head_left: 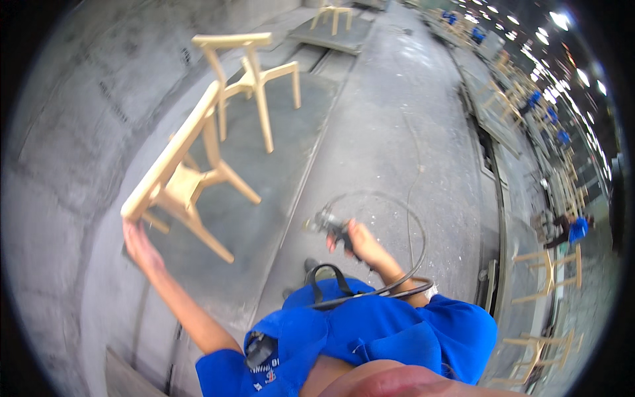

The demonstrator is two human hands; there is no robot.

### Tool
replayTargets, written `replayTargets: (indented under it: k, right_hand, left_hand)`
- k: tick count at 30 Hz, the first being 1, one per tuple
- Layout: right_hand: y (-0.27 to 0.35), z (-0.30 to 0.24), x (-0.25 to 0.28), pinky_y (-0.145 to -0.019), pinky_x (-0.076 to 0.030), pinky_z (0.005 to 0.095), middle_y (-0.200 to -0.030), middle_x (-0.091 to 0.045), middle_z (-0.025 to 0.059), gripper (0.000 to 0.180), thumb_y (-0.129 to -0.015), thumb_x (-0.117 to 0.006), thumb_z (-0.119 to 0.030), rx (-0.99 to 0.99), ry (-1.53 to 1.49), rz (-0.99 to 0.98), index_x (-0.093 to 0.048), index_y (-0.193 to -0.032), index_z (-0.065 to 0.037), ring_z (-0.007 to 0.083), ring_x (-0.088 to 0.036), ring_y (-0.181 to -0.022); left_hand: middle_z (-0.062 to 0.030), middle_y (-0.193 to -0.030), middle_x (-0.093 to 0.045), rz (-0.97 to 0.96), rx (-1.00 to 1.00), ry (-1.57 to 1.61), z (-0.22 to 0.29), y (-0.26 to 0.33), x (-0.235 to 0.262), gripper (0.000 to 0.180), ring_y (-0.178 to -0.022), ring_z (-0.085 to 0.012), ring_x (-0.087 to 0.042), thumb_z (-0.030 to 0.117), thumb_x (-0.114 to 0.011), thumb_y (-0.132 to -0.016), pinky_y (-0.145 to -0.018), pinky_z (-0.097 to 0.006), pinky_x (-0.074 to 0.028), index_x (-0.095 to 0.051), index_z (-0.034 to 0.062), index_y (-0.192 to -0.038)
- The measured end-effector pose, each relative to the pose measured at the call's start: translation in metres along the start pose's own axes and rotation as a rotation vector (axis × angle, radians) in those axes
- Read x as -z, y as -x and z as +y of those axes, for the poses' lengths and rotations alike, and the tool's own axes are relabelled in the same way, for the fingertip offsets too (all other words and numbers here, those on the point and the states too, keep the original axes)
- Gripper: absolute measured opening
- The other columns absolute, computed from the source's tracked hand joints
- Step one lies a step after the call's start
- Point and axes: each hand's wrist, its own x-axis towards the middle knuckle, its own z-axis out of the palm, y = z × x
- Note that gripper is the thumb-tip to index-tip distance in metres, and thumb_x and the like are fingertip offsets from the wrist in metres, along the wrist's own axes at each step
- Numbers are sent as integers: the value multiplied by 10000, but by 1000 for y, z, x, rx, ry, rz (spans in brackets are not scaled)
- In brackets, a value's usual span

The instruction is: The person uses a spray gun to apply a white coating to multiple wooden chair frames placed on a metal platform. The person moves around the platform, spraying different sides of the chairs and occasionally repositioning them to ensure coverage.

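Note:
My left hand [141, 246] grips the near end of the curved top rail of a pale, unfinished wooden chair [177, 149], its fingers partly hidden by the wood. The chair stands on a flat grey platform [278, 142], its legs spread to the right. In my right hand [362, 241] is a metal spray gun [325, 221] with a dark handle, blurred by motion, in front of my body and apart from the chair. A thin dark hose [424, 246] loops from it back past my right forearm.
A second wooden chair [254, 81] stands just beyond, and another chair [331, 14] on a farther platform [344, 36]. A grey wall [73, 132] runs along the left. Across the aisle floor [390, 119] at right are more chairs [549, 271] and a person in blue [577, 229].

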Motion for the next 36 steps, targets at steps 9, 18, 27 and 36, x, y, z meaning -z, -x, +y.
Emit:
replayTargets:
  k: [9, 18, 27, 36]
  right_hand:
    - [-10, 31, 32, -421, -355, 218, -713, -663, 34, 765, -1049, -212, -644, -221, -182, 204, -673, -904, -52, 66, -512, -525]
    - [-66, 23, 82, -443, -357, 227, -724, -629, 30, 666, -1050, -327, -616, -35, -197, 397, -657, -962, -45, 69, -477, -523]
    - [-119, -54, 124, -484, -402, 229, -831, -662, 78, 946, -949, -312, -785, 490, 38, 286, -638, -1139, 82, 89, -585, -671]
    - [-128, -84, 99, -456, -389, 221, -876, -676, 107, 1086, -857, -307, -889, 607, 29, 104, -599, -1282, 66, 102, -620, -727]
  left_hand:
    - [-168, -1323, -602, 120, -61, -568, 20, 84, -21, 405, -1228, -243, -568, 198, -596, -1028, -1062, -351, -435, -575, -77, -1324]
    - [-170, -1385, -544, -210, -432, -545, -11, 145, -115, 587, -1315, -350, -488, 365, -850, -791, -1123, -510, -351, -581, 46, -1204]
    - [-189, -1368, -545, -73, -474, -502, -99, 8, -306, 720, -1301, -347, -491, 284, -882, -753, -1138, -442, -332, -548, 20, -1333]
    - [-134, -1194, -672, -490, -91, -767, -180, 161, -174, 360, -1212, -270, -593, 233, -758, -884, -1052, -387, -432, -657, 30, -1164]
